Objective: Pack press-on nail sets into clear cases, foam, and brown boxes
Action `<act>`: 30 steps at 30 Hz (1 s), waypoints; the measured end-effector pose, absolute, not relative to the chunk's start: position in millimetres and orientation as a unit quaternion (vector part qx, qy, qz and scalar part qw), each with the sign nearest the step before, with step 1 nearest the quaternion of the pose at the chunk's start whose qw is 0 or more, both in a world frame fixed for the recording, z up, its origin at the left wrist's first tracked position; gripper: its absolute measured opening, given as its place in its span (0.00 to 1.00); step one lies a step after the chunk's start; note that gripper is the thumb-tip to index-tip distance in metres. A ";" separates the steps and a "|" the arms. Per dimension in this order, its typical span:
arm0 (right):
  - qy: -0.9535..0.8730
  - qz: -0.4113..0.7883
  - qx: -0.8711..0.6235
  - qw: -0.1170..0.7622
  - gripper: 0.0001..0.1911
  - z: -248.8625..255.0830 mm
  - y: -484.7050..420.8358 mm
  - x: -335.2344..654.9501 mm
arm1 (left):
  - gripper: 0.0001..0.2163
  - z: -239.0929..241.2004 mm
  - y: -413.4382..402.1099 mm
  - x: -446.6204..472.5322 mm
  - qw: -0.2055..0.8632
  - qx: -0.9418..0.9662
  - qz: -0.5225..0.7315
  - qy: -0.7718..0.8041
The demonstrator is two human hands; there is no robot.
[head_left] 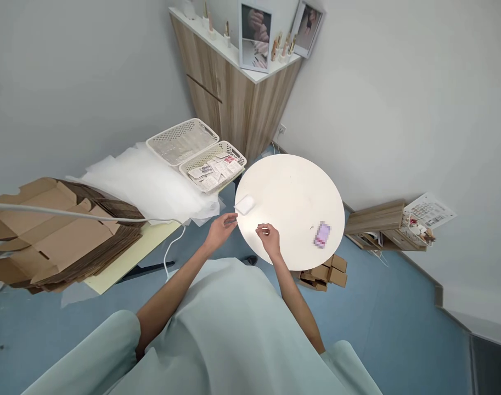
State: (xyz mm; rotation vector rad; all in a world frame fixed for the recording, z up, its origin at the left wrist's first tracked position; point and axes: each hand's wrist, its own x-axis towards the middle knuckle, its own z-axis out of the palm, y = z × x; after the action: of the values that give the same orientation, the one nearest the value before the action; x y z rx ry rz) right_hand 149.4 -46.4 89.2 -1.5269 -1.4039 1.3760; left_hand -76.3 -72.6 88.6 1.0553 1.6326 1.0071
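Observation:
My left hand is held just off the left edge of the round white table, fingers stretched out and a little apart, with nothing visible in it. Close beyond its fingertips a small white flat object, like a pouch or small box, lies on the tabletop. Over the near part of the table is my right hand, its fingers loosely curled with a small gap to the thumb. Nothing shows between them. A blurred purple item lies on the table to the right.
Flattened cardboard boxes and white sheet packing are stacked at left. Two white baskets stand behind them, one holding printed packets. A wooden cabinet is at the back; small brown boxes sit below the table.

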 end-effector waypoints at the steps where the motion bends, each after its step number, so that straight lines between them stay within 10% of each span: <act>1: -0.540 0.519 -0.580 0.321 0.12 91.8 -49.3 142.3 | 0.21 89.7 -75.9 -83.2 0.456 0.428 0.418 0.659; 15: -0.667 0.514 -0.473 0.262 0.14 109.7 -87.3 -50.5 | 0.18 89.6 -185.0 -257.0 0.280 0.311 0.549 0.723; 30: -0.806 0.459 -0.364 0.091 0.06 126.0 -107.4 -220.0 | 0.15 40.8 -258.5 -383.0 0.207 0.355 0.276 0.869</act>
State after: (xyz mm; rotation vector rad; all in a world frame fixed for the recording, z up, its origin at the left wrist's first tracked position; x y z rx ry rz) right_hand -220.0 -107.4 126.0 -1.0815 -2.3945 1.3637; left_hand -383.0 -258.5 40.8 0.9879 2.4212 0.7680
